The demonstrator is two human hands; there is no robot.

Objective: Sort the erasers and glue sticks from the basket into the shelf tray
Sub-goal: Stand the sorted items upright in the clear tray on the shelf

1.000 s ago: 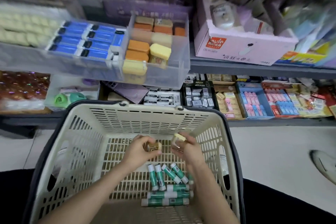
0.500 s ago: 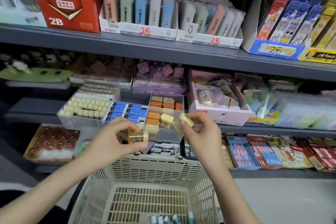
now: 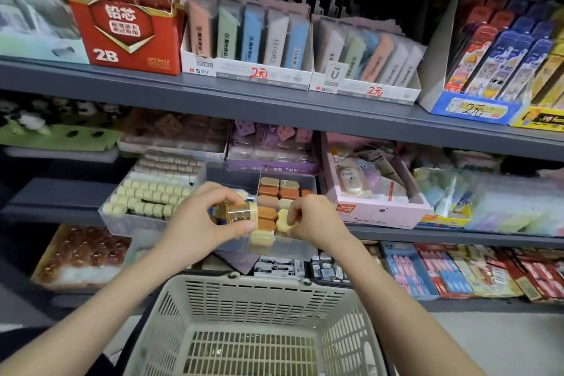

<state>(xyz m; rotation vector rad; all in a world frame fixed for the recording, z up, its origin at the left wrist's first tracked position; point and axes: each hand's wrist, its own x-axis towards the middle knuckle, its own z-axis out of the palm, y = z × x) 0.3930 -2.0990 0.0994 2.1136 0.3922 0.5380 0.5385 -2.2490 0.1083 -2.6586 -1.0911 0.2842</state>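
Dimly lit, grey shelving (image 3: 274,107) around the clear shelf tray (image 3: 283,249); above that tray, a red carton (image 3: 128,24) reading "2B" and white "M&G" boxes (image 3: 259,73) priced "2元". Over the tray, left hand (image 3: 195,223) pinching a brown wrapped eraser (image 3: 237,212); right hand (image 3: 317,220) pinching a yellow eraser (image 3: 282,221) down at the tray's erasers (image 3: 268,192). Below the tray, the cream basket (image 3: 250,282).
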